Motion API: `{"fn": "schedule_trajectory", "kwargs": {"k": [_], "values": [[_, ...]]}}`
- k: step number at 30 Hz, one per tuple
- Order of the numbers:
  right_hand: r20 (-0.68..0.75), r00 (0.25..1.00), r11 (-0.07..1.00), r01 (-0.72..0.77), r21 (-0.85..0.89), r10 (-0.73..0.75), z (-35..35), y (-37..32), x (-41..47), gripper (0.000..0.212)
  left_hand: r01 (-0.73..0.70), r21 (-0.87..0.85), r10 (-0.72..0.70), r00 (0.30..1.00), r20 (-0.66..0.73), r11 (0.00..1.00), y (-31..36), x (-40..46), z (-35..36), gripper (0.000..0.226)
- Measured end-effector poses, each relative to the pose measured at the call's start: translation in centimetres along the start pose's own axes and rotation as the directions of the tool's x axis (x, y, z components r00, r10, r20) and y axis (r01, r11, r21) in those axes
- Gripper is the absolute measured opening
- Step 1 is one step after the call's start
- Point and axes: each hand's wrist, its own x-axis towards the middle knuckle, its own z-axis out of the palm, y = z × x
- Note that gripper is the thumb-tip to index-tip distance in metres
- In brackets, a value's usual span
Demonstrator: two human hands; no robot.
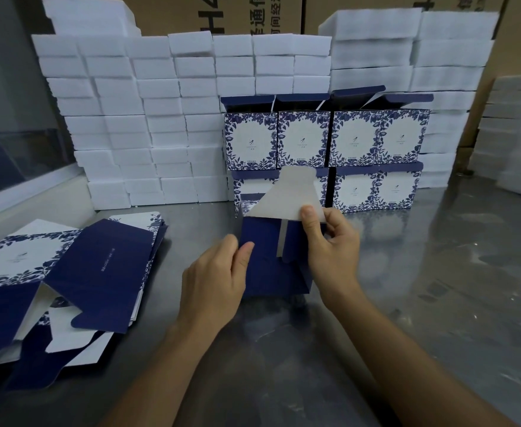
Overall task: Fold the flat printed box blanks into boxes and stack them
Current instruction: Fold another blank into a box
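The half-folded box (271,260) stands on the bench (407,303) between both hands. The left hand (219,282) fingers pinch its left wall. The right hand (330,241) fingers pinch the white flap (287,195) sticking up on top.

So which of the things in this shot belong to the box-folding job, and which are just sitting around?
In the job:
- half-folded box, held by the left hand and right hand
- its white flap, pinched by the right hand
- pile of flat blanks
- stacked finished boxes

Lying about:
- white foam blocks
- brown cartons
- steel table
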Motion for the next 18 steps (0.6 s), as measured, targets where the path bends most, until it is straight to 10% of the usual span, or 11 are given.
{"fn": "schedule_trajectory", "kwargs": {"k": [18], "values": [[-0.104, 0.964, 0.936, -0.206, 0.286, 0.244, -0.11, -0.05, 0.56, 0.03, -0.071, 0.064, 0.074, 0.996, -0.045, 0.995, 0.31, -0.06, 0.17, 0.037]]}}
